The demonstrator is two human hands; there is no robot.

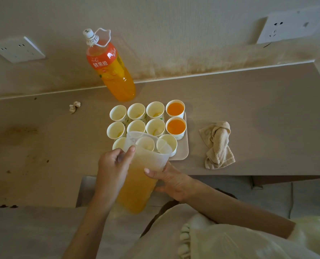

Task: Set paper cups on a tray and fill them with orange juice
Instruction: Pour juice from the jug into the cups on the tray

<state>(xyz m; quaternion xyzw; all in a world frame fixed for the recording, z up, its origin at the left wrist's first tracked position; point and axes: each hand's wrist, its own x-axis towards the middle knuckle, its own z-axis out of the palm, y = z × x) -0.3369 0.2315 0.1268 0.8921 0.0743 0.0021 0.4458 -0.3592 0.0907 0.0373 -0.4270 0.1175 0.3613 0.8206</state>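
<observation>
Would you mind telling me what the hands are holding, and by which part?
Both hold the juice pitcher: the left hand grips its upper edge near the rim, the right hand cups the side of its body lower down.

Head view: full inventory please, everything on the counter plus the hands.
paper cups: at least eleven, white, in rows on tray; two at right end hold juice; front row partly hidden
tray: one, beige, mid counter
pitcher: one, translucent, orange juice inside, held over front cups
bottle: one, orange, capped, by wall
cloth: one, beige, right of tray
crumpled paper: one, whitish, left of cups
wall sockets: two, white
counter: one, beige
left hand: grips pitcher's left side
right hand: holds pitcher's right side
</observation>
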